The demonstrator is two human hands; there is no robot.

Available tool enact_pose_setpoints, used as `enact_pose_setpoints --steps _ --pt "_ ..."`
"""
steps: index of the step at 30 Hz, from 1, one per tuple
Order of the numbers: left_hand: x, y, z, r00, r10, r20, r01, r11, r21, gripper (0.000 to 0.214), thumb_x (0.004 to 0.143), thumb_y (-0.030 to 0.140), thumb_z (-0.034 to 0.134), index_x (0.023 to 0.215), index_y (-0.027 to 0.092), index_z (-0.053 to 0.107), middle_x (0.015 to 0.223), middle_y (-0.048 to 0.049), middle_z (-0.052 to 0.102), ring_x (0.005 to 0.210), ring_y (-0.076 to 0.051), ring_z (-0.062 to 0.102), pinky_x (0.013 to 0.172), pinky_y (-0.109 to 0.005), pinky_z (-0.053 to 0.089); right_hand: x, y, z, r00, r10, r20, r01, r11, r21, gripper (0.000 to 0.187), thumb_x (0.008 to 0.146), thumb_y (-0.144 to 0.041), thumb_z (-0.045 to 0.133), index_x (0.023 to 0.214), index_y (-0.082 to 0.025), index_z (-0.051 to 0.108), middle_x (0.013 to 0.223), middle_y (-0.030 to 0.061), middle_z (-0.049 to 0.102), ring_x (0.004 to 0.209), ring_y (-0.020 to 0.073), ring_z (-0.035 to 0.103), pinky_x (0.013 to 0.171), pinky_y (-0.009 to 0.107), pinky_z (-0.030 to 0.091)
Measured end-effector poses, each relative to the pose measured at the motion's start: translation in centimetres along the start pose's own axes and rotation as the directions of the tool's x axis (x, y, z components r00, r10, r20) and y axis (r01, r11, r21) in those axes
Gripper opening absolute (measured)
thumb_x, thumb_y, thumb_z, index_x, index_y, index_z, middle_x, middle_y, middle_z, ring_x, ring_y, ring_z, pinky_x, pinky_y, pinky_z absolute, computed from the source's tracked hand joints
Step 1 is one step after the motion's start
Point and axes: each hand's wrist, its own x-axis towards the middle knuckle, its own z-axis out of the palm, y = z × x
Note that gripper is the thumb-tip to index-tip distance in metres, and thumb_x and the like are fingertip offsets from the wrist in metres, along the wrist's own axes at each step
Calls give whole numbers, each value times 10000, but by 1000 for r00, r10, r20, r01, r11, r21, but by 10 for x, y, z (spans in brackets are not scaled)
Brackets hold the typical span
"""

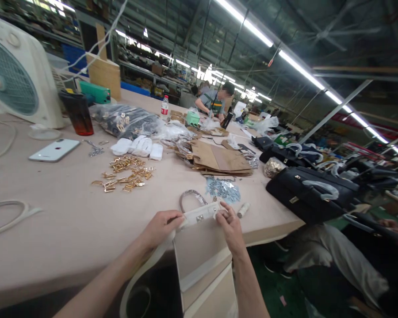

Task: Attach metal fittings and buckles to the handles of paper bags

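Judge the beige, flat-panelled, leather-like bag body (199,245), at the near edge of the pale pinkish table (69,229), light and fairly soft across its broad face, apt to sag or crease if lifted from low down. Looks plain and matt, with a whitish strip lower down; cannot tell whether the beige layers underneath belong to it. Mind the long cream ribbon-like strap (155,258), curving down on the left, easily snagged. Higher up, expect more stiffness in the cream band (208,212) along the top edge. Best take hold there, at both ends, as now: pinched at the left end between thumb and fingers of the left hand (162,227), gripped near the right end by thumb and fingertips of the right hand (230,225). Keep clear of the small silvery metal plate (200,218) set mid-band, probably hard and easily scratched. Just beyond, avoid tugging the arched, plastic-wrapped brownish handle (189,194), likely springy and slippery. Farther back, note a heap of small blue-grey flat pieces (223,190), a scatter of shiny gold metal fittings (129,172), then a stack of flat brown panels (219,157).
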Motion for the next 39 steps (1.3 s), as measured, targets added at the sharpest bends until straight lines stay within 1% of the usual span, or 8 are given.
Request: enact_pose_setpoints --steps 4,7,10,15,19,26,30,39 --pt "0 0 1 1000 8 -1 -8 1000 14 344 955 422 555 942 157 774 879 -39 748 825 -189 653 764 -251 462 5 3 -16 999 -45 -3 44 990 -134 346 901 -511 727 1057 -203 698 907 45 692 853 202 625 805 321 501" --pt "0 -1 1 1000 13 6 -14 999 33 338 958 414 553 920 156 768 840 -32 735 800 -181 643 752 -249 457 17 2 -34 989 -147 -5 142 957 -252 305 915 -513 699 976 -214 711 1134 85 680 1087 246 618 941 356 490" --pt "1 -3 2 1000 27 -1 -26 999 44 331 961 411 557 913 159 765 847 -33 738 806 -181 645 761 -249 455 34 -5 -46 980 -160 115 191 912 -362 300 922 -516 678 931 -219 720 1317 101 608 1274 269 546 1058 385 446" --pt "1 -7 3 999 33 -11 -33 999 22 307 956 389 571 915 155 765 875 -40 750 823 -186 654 769 -249 459 54 -17 -44 932 -56 357 229 855 -465 264 951 -466 632 880 -223 707 1294 96 623 1267 259 556 1136 431 386" --pt "0 -9 3 999 39 -17 -39 999 18 294 959 374 573 920 155 765 882 -40 751 826 -181 658 770 -245 458 64 -20 -40 890 10 455 260 811 -525 225 947 -406 615 869 -217 709 1271 101 627 1262 264 557 1134 446 381" --pt "1 -9 3 998 52 -20 -51 999 18 291 961 368 573 909 155 764 875 -38 747 811 -174 652 764 -243 458 75 -16 -40 867 46 496 277 783 -557 198 936 -365 607 853 -215 706 1263 103 625 1248 266 562 1103 436 399" --pt "1 -8 3 999 46 -26 -45 999 15 290 952 370 580 895 153 764 860 -37 744 799 -172 646 757 -243 459 77 -15 -39 859 38 510 302 768 -565 185 943 -343 602 863 -215 708 1248 100 636 1215 254 580 1096 428 404" --pt "0 -7 3 998 47 -36 -47 999 12 301 953 376 575 912 155 774 872 -39 752 805 -177 652 767 -249 468 76 -10 -40 861 -10 509 325 780 -534 187 944 -356 619 875 -214 719 1219 95 647 1198 248 588 1097 431 401"
